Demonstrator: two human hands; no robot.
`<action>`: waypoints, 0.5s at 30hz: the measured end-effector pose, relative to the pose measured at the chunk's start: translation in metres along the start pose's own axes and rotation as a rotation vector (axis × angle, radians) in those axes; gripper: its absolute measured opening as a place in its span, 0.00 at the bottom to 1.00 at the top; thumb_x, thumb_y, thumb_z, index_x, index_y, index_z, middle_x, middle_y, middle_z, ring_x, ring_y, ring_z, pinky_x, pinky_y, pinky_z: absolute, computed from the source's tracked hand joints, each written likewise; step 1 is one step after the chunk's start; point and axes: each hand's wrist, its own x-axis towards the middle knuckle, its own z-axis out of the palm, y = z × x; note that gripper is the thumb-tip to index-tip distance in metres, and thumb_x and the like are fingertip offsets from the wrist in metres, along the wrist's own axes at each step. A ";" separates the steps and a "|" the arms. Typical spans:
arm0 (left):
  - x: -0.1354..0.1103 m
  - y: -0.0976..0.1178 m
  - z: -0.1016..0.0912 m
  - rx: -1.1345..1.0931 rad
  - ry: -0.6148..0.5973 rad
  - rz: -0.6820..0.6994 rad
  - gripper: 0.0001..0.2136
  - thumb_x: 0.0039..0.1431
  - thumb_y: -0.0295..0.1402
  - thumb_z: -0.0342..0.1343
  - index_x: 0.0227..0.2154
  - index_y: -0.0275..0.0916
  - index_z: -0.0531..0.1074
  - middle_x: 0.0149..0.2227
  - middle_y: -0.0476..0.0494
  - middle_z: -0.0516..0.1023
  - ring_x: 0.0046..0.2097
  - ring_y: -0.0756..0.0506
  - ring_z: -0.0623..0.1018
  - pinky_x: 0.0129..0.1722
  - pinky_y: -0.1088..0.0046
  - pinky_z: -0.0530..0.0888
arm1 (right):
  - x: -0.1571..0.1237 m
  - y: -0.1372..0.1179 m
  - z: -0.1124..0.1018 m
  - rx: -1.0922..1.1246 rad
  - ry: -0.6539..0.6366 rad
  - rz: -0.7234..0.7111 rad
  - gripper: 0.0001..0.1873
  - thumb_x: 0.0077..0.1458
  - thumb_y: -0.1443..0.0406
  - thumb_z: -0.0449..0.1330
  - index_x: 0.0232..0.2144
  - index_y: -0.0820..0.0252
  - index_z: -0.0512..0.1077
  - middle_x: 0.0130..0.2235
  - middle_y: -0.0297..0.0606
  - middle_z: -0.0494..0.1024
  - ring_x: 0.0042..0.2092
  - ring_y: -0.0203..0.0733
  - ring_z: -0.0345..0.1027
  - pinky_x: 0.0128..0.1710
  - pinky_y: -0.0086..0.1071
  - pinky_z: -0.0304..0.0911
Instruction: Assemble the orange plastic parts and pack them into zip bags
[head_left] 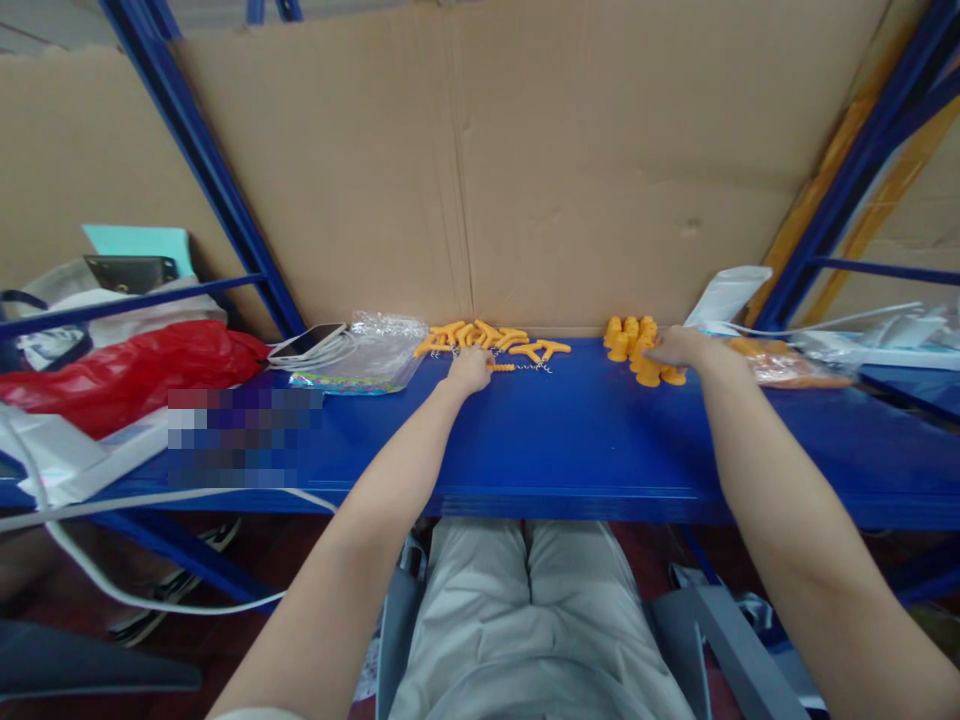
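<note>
My left hand point(471, 370) is closed on an orange-handled corkscrew point(501, 367), whose metal spiral points right just above the blue shelf. Behind it lies a pile of orange T-shaped corkscrews point(450, 335) with thin wire spirals. Two more corkscrews point(540, 349) lie to the right of the pile. Over on the right, my right hand point(675, 348) reaches into a group of orange bell-shaped pieces point(619, 347). Its fingers are closed at one of these pieces, and the fingertips are partly hidden. Several of the bell-shaped pieces stand upright, close together.
Left on the blue shelf point(570, 440) are a clear plastic bag point(375, 350), a phone point(309, 341) with a white cable and a red bag point(142, 365). A bag of orange pieces point(787, 365) lies right. Cardboard point(555, 170) backs the shelf; blue posts flank it.
</note>
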 end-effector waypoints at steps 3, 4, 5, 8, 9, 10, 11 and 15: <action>0.003 -0.003 0.001 0.003 0.003 0.007 0.13 0.57 0.25 0.51 0.40 0.38 0.78 0.48 0.36 0.78 0.51 0.40 0.76 0.56 0.65 0.71 | -0.011 -0.009 -0.006 -0.046 -0.209 0.001 0.11 0.55 0.60 0.61 0.33 0.64 0.77 0.28 0.48 0.78 0.29 0.50 0.75 0.27 0.37 0.67; 0.004 -0.004 0.002 -0.002 0.003 0.003 0.13 0.57 0.25 0.51 0.40 0.38 0.78 0.48 0.37 0.77 0.51 0.40 0.76 0.55 0.65 0.71 | -0.015 -0.012 -0.007 -0.060 -0.229 -0.015 0.11 0.56 0.60 0.60 0.33 0.63 0.77 0.27 0.47 0.78 0.29 0.49 0.74 0.27 0.37 0.66; 0.004 -0.005 0.002 -0.008 0.001 0.003 0.13 0.56 0.25 0.51 0.40 0.39 0.78 0.47 0.37 0.77 0.50 0.40 0.76 0.55 0.65 0.71 | -0.018 -0.016 -0.008 -0.070 -0.242 -0.035 0.11 0.56 0.60 0.60 0.32 0.63 0.76 0.26 0.46 0.77 0.29 0.48 0.74 0.27 0.37 0.66; 0.006 -0.008 0.001 -0.013 -0.016 0.016 0.13 0.55 0.24 0.51 0.39 0.39 0.78 0.48 0.38 0.76 0.50 0.40 0.76 0.55 0.66 0.71 | -0.023 -0.027 -0.006 -0.044 -0.270 -0.113 0.10 0.57 0.61 0.61 0.33 0.64 0.75 0.26 0.46 0.77 0.30 0.47 0.74 0.30 0.36 0.66; 0.006 -0.008 0.000 -0.010 -0.027 0.022 0.14 0.54 0.24 0.51 0.40 0.39 0.78 0.48 0.38 0.76 0.51 0.40 0.76 0.56 0.65 0.71 | -0.024 -0.031 -0.003 -0.010 -0.269 -0.143 0.10 0.56 0.61 0.62 0.33 0.65 0.75 0.27 0.46 0.77 0.30 0.47 0.74 0.31 0.36 0.66; 0.006 -0.008 -0.001 -0.005 -0.042 0.024 0.14 0.54 0.24 0.51 0.40 0.40 0.78 0.48 0.38 0.76 0.51 0.40 0.75 0.56 0.65 0.70 | -0.024 -0.036 0.000 0.023 -0.264 -0.167 0.10 0.55 0.61 0.64 0.33 0.65 0.76 0.27 0.46 0.78 0.31 0.47 0.75 0.32 0.36 0.66; 0.006 -0.008 -0.002 0.003 -0.057 0.023 0.15 0.53 0.23 0.51 0.40 0.40 0.78 0.48 0.38 0.75 0.51 0.40 0.75 0.56 0.64 0.71 | -0.023 -0.041 0.005 0.054 -0.245 -0.193 0.10 0.53 0.60 0.66 0.32 0.64 0.76 0.28 0.45 0.78 0.32 0.48 0.75 0.34 0.36 0.67; 0.005 -0.006 -0.004 0.015 -0.087 -0.008 0.15 0.52 0.21 0.51 0.41 0.37 0.77 0.49 0.35 0.74 0.49 0.39 0.76 0.53 0.64 0.72 | -0.019 -0.056 0.028 0.191 -0.186 -0.363 0.06 0.51 0.64 0.66 0.29 0.61 0.75 0.32 0.41 0.80 0.35 0.45 0.75 0.37 0.33 0.66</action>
